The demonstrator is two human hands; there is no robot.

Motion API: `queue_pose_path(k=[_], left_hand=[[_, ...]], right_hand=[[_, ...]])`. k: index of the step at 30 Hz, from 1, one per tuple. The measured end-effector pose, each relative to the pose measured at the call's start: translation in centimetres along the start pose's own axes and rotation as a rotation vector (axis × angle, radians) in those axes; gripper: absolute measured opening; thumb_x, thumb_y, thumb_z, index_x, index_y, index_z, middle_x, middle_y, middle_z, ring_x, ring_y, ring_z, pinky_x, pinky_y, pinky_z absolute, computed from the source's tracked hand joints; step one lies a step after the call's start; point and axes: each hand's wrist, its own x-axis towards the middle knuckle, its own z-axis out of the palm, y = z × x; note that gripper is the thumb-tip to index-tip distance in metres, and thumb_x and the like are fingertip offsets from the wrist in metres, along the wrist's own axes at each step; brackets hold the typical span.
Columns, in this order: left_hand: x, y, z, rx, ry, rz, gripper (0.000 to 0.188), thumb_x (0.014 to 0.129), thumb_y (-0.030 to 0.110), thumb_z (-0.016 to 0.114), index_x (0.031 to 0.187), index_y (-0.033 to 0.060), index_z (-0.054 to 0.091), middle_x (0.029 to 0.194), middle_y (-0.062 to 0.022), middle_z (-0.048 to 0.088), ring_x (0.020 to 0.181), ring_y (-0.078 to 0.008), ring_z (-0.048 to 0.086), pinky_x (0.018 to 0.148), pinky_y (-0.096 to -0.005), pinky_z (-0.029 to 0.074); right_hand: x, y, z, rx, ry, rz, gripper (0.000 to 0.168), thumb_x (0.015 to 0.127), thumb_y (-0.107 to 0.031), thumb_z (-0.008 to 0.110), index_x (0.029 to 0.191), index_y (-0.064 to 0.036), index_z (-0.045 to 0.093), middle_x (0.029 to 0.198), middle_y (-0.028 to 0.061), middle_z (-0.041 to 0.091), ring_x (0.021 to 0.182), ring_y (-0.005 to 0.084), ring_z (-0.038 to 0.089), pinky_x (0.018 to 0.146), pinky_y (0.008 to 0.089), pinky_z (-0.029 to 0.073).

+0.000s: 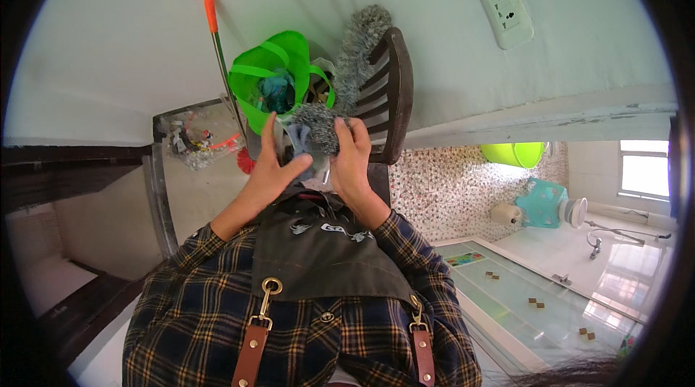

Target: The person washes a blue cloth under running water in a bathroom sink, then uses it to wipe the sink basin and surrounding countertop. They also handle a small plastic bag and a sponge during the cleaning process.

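Note:
My right hand [352, 156] pinches a grey, fluffy, mottled piece [317, 123], possibly a microfibre duster head or cloth, between thumb and fingers. My left hand [274, 170] is at the left, thumb and forefinger spread wide, beside clear plastic [283, 129]. Whether it grips that plastic is not plain. Bluish-grey cloth [300, 137] shows between the hands, below the fluffy piece. Just beyond them is a bright green fabric bag [296, 47] with handles, holding dark teal crumpled items [277, 88]. A long grey fluffy duster [364, 34] leans upright against the wall, beside a dark slatted chair back [399, 94].
An orange-handled pole [210, 12] leans on the wall at left. On the floor lies a clear plastic bag of mixed items [198, 142] near a red brush head [245, 160]. Rightward, an open doorway shows a pebbled floor [429, 186], a lime tub [510, 154] and a glass-panelled door [505, 278].

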Motion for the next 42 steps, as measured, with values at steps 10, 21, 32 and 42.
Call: queue_pose_path(k=[10,21,32,42], left_hand=[[6.8,3.0,-5.2,0.814,0.080,0.074,0.080,0.069,0.022,0.083,0.137,0.0137,0.041,0.101,-0.0183,0.061,0.097,-0.0301,0.062,0.085,-0.0383,0.049],[10.1,2.0,-7.6,0.256,0.099,-0.082,0.054,0.078,0.014,0.083,0.124,0.0050,0.057,0.102,-0.0029,0.065,0.086,-0.0120,0.062,0.070,-0.0279,0.052],[13.2,-3.7,-8.6,0.450,-0.004,0.038,0.054,0.076,0.022,0.084,0.120,0.0038,0.061,0.074,-0.0003,0.060,0.063,-0.0098,0.054,0.058,-0.0278,0.045],[14.6,-1.0,-10.0,1.245,0.119,0.160,0.046,0.079,0.018,0.068,0.123,0.0096,0.061,0.073,-0.0177,0.066,0.071,-0.0372,0.066,0.064,-0.0491,0.050]], right_hand=[[5.5,-4.1,6.3,0.117,-0.361,-0.091,0.012,0.095,-0.012,0.060,0.101,-0.002,0.057,0.097,0.0020,0.058,0.093,0.0094,0.058,0.078,0.0292,0.051],[8.6,-7.4,-1.0,-0.914,-0.445,-0.485,0.021,0.071,0.003,0.055,0.088,-0.003,0.064,0.101,0.0095,0.064,0.105,0.0237,0.060,0.099,0.0334,0.042],[6.8,5.8,1.3,-1.075,-0.352,-0.073,0.034,0.087,-0.035,0.070,0.076,-0.003,0.065,0.061,0.0110,0.056,0.057,0.0212,0.054,0.058,0.0367,0.042],[7.2,1.9,4.9,-1.450,-0.302,-0.306,0.030,0.084,-0.037,0.066,0.086,-0.007,0.065,0.079,0.0155,0.067,0.078,0.0381,0.067,0.065,0.0513,0.050]])
